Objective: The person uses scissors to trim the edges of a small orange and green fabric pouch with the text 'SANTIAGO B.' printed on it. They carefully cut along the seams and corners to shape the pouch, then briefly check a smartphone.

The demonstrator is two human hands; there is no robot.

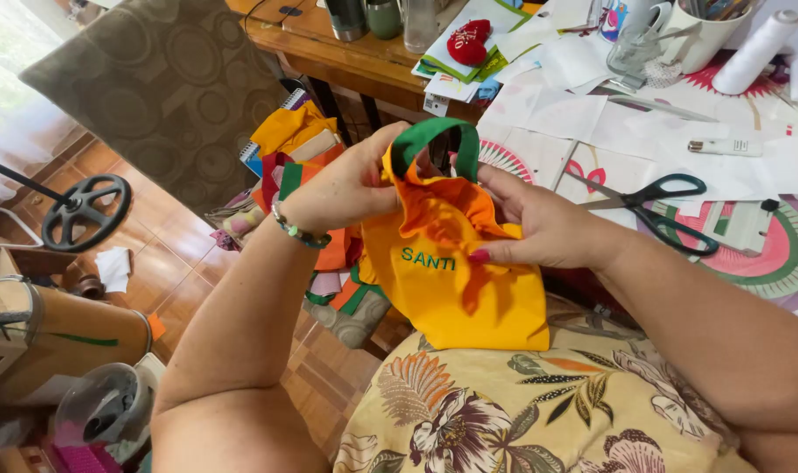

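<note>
Both the left hand (351, 180) and right hand (539, 228) are pinched shut on the small yellow bag (456, 280) held over the lap, and tugging its green handle (434, 140) too hard would likely strain the stitching or let the orange lining (443, 210) bunch.

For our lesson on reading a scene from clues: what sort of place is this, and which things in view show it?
Probably a home sewing corner. Both hands, left hand and right hand, hold a small yellow cloth bag with a green strap; scissors and a thread spool lie on the table; fabric scraps pile nearby.
</note>
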